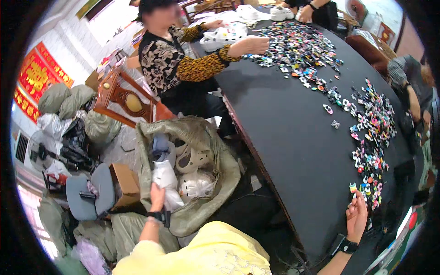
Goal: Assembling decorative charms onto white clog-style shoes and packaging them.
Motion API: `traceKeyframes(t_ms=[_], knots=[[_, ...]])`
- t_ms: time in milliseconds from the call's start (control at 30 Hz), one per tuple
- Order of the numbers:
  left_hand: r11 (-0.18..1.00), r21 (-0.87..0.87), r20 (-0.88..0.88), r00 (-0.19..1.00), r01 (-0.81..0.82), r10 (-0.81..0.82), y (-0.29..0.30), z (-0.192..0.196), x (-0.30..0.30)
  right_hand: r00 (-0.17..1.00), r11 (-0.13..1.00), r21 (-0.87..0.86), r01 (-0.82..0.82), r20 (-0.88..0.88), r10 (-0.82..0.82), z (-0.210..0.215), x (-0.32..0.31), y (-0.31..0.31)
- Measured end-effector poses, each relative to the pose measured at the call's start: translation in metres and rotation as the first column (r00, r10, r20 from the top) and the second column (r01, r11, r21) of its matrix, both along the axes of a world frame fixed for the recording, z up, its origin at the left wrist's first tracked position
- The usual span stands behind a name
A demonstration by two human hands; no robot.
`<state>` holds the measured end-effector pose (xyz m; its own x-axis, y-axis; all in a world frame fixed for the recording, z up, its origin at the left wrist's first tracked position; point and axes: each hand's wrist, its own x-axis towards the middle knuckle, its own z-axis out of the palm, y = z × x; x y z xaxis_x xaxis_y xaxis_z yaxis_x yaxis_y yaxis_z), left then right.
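My left hand (157, 198) is at the open woven sack (229, 172) on my left, its fingers closed on a white plastic-wrapped bundle (166, 176). Beside that bundle, pale clogs (195, 160) lie inside the sack, some in clear plastic. Over the near right part of the table, my right hand (356, 217) pinches a small multicoloured shoe charm (353, 187) at its fingertips. Just past it spreads a long pile of mixed shoe charms (373, 133). What lies under my right fingers is partly hidden.
The dark table (275, 137) curves away ahead, with a larger charm heap (298, 46) at its far end. A co-worker (160, 59) sits at the far left near white clogs (223, 36). More people work around it. A wooden chair (126, 98), grey seat (91, 192) and stuffed sacks crowd the left.
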<state>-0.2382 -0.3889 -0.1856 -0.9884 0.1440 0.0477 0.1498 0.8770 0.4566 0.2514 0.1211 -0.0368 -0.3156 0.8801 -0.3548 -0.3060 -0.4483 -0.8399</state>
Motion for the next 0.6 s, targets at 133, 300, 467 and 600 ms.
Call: traceKeyframes(t_ms=[133,300,467,600], knots=[[0.769,0.575,0.366,0.928,-0.280,0.065,0.081,0.142,0.033,0.997,0.997,0.053,-0.058,-0.048,0.060,0.001,0.005,0.003],[0.397,0.916,0.028,0.973,0.067,-0.228,0.139,0.251,0.067,0.990,0.994,0.005,-0.107,-0.091,0.107,0.001,-0.011,0.005],[0.466,0.635,-0.408,0.780,0.616,-0.475,0.188,0.249,0.076,0.983,0.994,0.031,-0.102,-0.150,0.106,0.001,-0.003,0.005],[0.495,-0.147,-0.685,0.273,0.857,-0.676,0.218,0.238,0.076,0.979,0.991,0.019,-0.134,-0.151,0.136,0.001,-0.005,0.001]])
